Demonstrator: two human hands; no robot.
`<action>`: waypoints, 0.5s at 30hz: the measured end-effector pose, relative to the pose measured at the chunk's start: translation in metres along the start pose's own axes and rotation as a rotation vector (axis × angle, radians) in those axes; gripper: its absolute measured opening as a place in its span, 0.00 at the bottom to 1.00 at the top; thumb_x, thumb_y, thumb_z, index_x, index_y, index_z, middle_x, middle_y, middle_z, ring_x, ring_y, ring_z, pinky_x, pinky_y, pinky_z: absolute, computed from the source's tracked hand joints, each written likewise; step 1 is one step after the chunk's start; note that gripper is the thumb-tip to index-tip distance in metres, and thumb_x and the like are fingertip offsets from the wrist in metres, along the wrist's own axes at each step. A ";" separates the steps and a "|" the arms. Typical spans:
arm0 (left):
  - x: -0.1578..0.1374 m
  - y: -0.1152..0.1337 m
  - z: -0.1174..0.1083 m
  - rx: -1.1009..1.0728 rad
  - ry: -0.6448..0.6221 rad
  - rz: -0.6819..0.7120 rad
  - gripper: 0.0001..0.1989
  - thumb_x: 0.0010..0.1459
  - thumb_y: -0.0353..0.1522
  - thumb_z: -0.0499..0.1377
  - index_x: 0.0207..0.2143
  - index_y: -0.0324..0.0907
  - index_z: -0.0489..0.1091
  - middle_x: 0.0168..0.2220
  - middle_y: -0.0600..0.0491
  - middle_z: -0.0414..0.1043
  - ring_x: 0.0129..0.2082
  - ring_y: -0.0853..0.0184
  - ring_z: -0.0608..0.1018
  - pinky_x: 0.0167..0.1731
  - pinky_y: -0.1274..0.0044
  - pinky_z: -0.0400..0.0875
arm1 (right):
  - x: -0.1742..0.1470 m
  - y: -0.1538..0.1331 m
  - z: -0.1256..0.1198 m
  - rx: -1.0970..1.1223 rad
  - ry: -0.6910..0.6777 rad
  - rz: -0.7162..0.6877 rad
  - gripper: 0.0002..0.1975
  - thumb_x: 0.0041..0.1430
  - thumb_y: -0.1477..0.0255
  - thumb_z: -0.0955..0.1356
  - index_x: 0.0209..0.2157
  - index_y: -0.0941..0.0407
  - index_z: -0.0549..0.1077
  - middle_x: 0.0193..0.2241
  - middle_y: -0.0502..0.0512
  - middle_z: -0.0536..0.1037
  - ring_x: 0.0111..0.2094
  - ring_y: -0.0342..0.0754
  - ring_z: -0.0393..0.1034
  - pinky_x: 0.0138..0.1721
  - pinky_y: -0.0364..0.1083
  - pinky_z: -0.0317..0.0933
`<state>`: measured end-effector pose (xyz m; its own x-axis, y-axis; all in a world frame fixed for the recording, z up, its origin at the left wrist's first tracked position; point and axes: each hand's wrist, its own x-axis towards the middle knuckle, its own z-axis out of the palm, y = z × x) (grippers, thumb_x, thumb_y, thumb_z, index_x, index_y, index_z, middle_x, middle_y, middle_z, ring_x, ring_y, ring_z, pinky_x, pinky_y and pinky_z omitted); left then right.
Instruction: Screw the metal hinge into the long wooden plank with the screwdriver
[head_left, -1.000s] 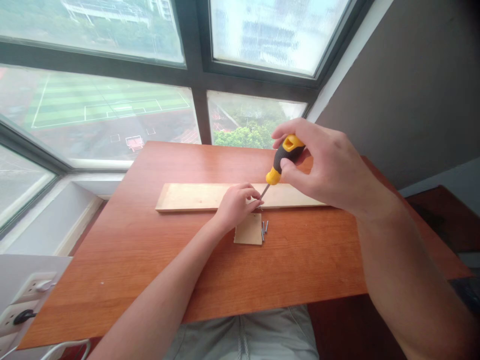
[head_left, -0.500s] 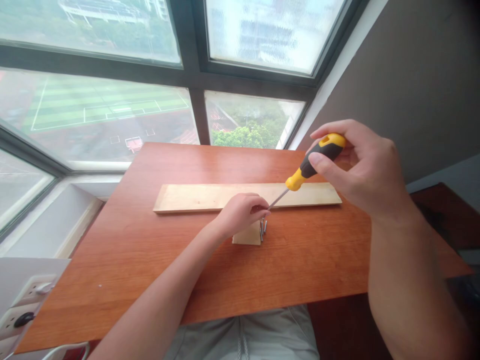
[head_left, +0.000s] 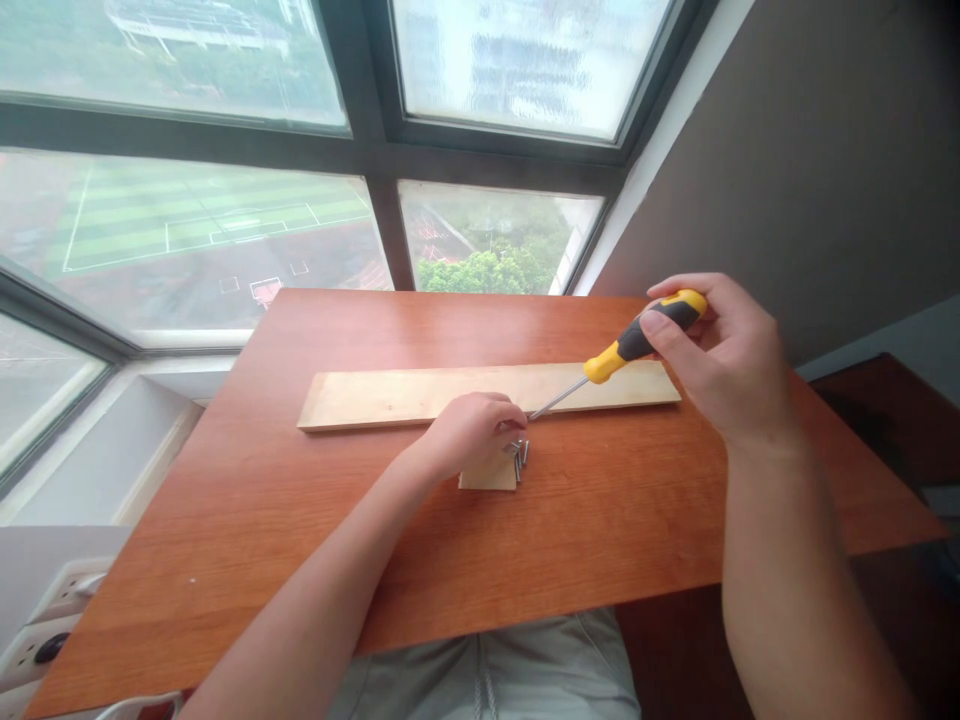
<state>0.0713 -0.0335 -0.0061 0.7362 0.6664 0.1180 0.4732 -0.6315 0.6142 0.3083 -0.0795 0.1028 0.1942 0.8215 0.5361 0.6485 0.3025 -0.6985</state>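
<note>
My right hand (head_left: 724,355) grips a yellow and black screwdriver (head_left: 637,342) by its handle, the shaft slanting down to the left. Its tip meets the fingertips of my left hand (head_left: 472,432), which rests with fingers curled over a small wooden block (head_left: 487,475). What the left fingers pinch is hidden. A few loose screws (head_left: 518,455) lie beside the block's right edge. A long pale wooden plank (head_left: 390,395) lies across the table just beyond both hands.
The reddish wooden table (head_left: 300,520) stands against a large window (head_left: 225,230). A grey wall (head_left: 825,180) rises on the right. A white power strip (head_left: 52,620) sits at the lower left, off the table's edge.
My right hand has swung the screwdriver handle to the right and lower, flattening the shaft. My left hand stays over the small block, and the view has drifted slightly.
</note>
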 end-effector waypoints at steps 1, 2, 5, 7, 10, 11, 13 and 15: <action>0.000 0.000 0.000 0.002 -0.004 0.002 0.06 0.58 0.30 0.60 0.34 0.43 0.77 0.33 0.53 0.77 0.29 0.70 0.75 0.30 0.81 0.66 | -0.001 0.003 0.000 -0.005 0.000 0.009 0.12 0.56 0.64 0.70 0.42 0.51 0.75 0.35 0.49 0.72 0.32 0.44 0.69 0.31 0.44 0.71; 0.000 0.000 0.000 -0.002 -0.006 0.002 0.06 0.58 0.30 0.59 0.34 0.43 0.77 0.33 0.53 0.77 0.29 0.70 0.75 0.30 0.81 0.66 | -0.002 0.005 0.000 -0.007 -0.003 0.018 0.12 0.56 0.63 0.71 0.42 0.51 0.75 0.34 0.49 0.73 0.32 0.44 0.69 0.31 0.44 0.70; -0.001 0.001 -0.004 -0.031 0.010 -0.006 0.07 0.59 0.30 0.59 0.35 0.43 0.78 0.34 0.53 0.77 0.30 0.70 0.75 0.31 0.81 0.66 | -0.005 0.013 -0.002 0.015 0.004 0.040 0.12 0.56 0.64 0.71 0.42 0.51 0.75 0.35 0.50 0.73 0.33 0.45 0.70 0.31 0.44 0.70; -0.001 0.003 -0.006 -0.045 0.021 -0.009 0.07 0.59 0.30 0.58 0.35 0.42 0.78 0.34 0.52 0.76 0.30 0.70 0.75 0.31 0.81 0.66 | -0.006 0.019 -0.003 0.050 0.027 0.061 0.12 0.56 0.64 0.71 0.41 0.51 0.75 0.35 0.51 0.73 0.32 0.45 0.70 0.30 0.44 0.70; -0.002 0.007 -0.006 -0.044 0.010 0.002 0.08 0.60 0.32 0.58 0.36 0.43 0.78 0.34 0.52 0.76 0.29 0.71 0.75 0.30 0.81 0.66 | -0.008 0.029 -0.004 0.112 0.058 0.112 0.12 0.56 0.63 0.71 0.41 0.51 0.75 0.32 0.50 0.72 0.30 0.45 0.69 0.26 0.43 0.69; -0.002 0.008 -0.005 -0.039 -0.001 0.012 0.08 0.60 0.32 0.58 0.35 0.43 0.78 0.34 0.52 0.76 0.29 0.71 0.74 0.30 0.81 0.66 | -0.010 0.032 -0.004 0.126 0.066 0.129 0.12 0.56 0.63 0.71 0.41 0.51 0.75 0.31 0.50 0.71 0.30 0.44 0.69 0.25 0.42 0.68; -0.002 0.011 -0.002 -0.011 -0.025 0.036 0.08 0.61 0.33 0.58 0.35 0.43 0.78 0.34 0.53 0.75 0.29 0.71 0.74 0.30 0.81 0.65 | -0.012 0.037 -0.003 0.147 0.073 0.162 0.12 0.56 0.62 0.71 0.41 0.52 0.75 0.31 0.50 0.71 0.29 0.44 0.68 0.25 0.42 0.67; -0.003 0.014 0.002 0.041 -0.047 0.060 0.08 0.60 0.33 0.58 0.35 0.44 0.78 0.34 0.53 0.74 0.29 0.71 0.74 0.30 0.80 0.64 | -0.016 0.041 -0.003 0.172 0.068 0.191 0.13 0.56 0.62 0.71 0.41 0.52 0.75 0.31 0.49 0.71 0.29 0.43 0.68 0.25 0.41 0.67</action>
<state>0.0769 -0.0450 0.0011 0.7852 0.6082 0.1163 0.4465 -0.6863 0.5742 0.3342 -0.0817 0.0670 0.3538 0.8388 0.4137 0.4623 0.2277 -0.8570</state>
